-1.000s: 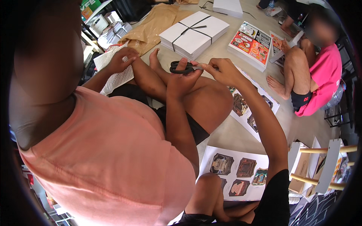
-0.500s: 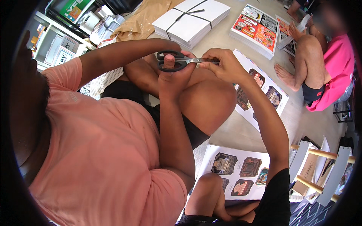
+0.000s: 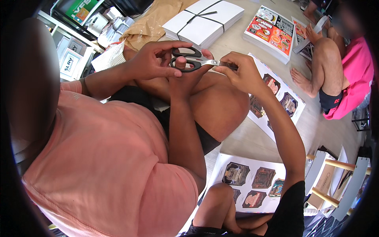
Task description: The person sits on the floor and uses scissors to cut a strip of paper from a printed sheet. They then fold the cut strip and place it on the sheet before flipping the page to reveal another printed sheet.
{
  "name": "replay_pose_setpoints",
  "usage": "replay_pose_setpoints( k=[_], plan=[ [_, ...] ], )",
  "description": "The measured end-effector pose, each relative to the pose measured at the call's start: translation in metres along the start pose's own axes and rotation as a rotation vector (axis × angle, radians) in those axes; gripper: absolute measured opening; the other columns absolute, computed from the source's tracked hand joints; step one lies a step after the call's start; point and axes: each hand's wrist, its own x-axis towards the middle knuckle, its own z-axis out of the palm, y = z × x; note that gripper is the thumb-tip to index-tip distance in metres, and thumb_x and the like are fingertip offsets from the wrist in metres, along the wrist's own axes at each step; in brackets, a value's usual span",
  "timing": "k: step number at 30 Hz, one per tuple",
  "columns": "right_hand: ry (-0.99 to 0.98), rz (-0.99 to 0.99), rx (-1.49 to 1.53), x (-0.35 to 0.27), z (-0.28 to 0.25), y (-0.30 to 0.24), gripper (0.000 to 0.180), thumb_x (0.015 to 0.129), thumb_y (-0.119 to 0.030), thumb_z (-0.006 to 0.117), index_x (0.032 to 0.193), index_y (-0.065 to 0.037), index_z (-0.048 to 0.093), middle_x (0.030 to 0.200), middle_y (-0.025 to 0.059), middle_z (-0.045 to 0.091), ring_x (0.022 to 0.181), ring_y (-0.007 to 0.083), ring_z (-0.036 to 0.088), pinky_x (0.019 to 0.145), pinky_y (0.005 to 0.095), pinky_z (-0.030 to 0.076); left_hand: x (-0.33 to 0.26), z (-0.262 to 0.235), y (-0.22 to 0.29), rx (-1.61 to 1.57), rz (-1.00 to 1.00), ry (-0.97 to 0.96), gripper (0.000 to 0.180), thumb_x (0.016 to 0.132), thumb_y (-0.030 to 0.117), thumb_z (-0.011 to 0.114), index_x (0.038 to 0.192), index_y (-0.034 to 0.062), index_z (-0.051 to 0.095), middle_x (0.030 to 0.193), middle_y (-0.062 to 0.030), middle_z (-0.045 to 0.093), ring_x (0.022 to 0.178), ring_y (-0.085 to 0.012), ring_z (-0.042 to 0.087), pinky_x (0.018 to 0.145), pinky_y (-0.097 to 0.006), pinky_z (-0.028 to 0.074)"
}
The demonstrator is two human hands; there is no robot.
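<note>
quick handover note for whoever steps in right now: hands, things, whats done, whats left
right hand: grip pinched on the blade end of the scissors.
left hand: not in view.
co-worker's hands hold the scissors' handles.
picture sheets lie on the floor, uncut as far as shows.
done: no cutting visible.
left: probably all of the cutting.

The left hand (image 3: 152,61) grips black-handled scissors (image 3: 193,63) by the loops, its fingers (image 3: 173,45) curled over the upper loop and the thumb under the lower one. The right hand (image 3: 242,71) pinches the blade tips between its fingers (image 3: 225,67). Beyond the fingers lies a white tied stack of sheets (image 3: 205,17) on the floor (image 3: 248,138); right of them, a printed sticker sheet (image 3: 282,98).
</note>
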Motion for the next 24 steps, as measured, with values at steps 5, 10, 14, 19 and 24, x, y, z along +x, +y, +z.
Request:
replay_pose_setpoints(
  k=[5, 10, 14, 19, 24],
  plan=[
    [-0.013, 0.069, 0.011, -0.003, -0.009, -0.006, 0.022, 0.082, -0.016, 0.076, 0.083, 0.003, 0.067, 0.072, 0.0101, 0.062, 0.061, 0.0178, 0.054, 0.057, 0.0324, 0.043, 0.009, -0.012, -0.001, 0.011, 0.036, -0.033, 0.025, 0.088, 0.020, 0.071, 0.107, 0.0037, 0.069, 0.105, -0.0114, 0.067, 0.096, -0.0228, 0.062, 0.083, -0.035, 0.049],
    [-0.036, 0.118, 0.132, -0.007, -0.012, -0.002, 0.020, 0.083, -0.016, 0.076, 0.085, 0.001, 0.068, 0.069, 0.0076, 0.061, 0.060, 0.0122, 0.052, 0.057, 0.0296, 0.042, 0.020, -0.030, -0.005, 0.001, 0.110, -0.067, 0.023, 0.089, 0.018, 0.071, 0.106, 0.0039, 0.070, 0.103, -0.0107, 0.068, 0.094, -0.0219, 0.063, 0.081, -0.034, 0.050],
    [0.000, 0.140, 0.299, -0.001, -0.008, 0.012, 0.019, 0.086, -0.017, 0.075, 0.084, 0.000, 0.067, 0.064, 0.0017, 0.057, 0.059, 0.0062, 0.046, 0.053, 0.0262, 0.038, 0.025, -0.063, -0.009, -0.009, 0.221, -0.101, 0.021, 0.089, 0.017, 0.071, 0.106, 0.0040, 0.070, 0.102, -0.0102, 0.069, 0.092, -0.0211, 0.063, 0.080, -0.033, 0.050],
    [0.022, 0.246, 0.371, 0.003, -0.005, 0.050, 0.030, 0.086, -0.026, 0.076, 0.075, -0.001, 0.063, 0.060, 0.0002, 0.053, 0.057, 0.0058, 0.044, 0.051, 0.0266, 0.035, 0.025, -0.134, -0.043, -0.019, 0.385, -0.149, 0.020, 0.089, 0.016, 0.071, 0.105, 0.0041, 0.071, 0.100, -0.0095, 0.070, 0.090, -0.0202, 0.064, 0.079, -0.032, 0.051],
    [-0.001, 0.483, -0.048, 0.009, 0.021, 0.147, 0.052, 0.092, -0.046, 0.063, 0.075, 0.003, 0.062, 0.058, 0.0097, 0.053, 0.057, 0.0170, 0.052, 0.057, 0.0352, 0.043, -0.009, -0.219, -0.162, 0.053, 0.274, -0.232, 0.018, 0.090, 0.015, 0.071, 0.104, 0.0043, 0.071, 0.098, -0.0088, 0.071, 0.088, -0.0193, 0.065, 0.077, -0.031, 0.052]
  ],
)
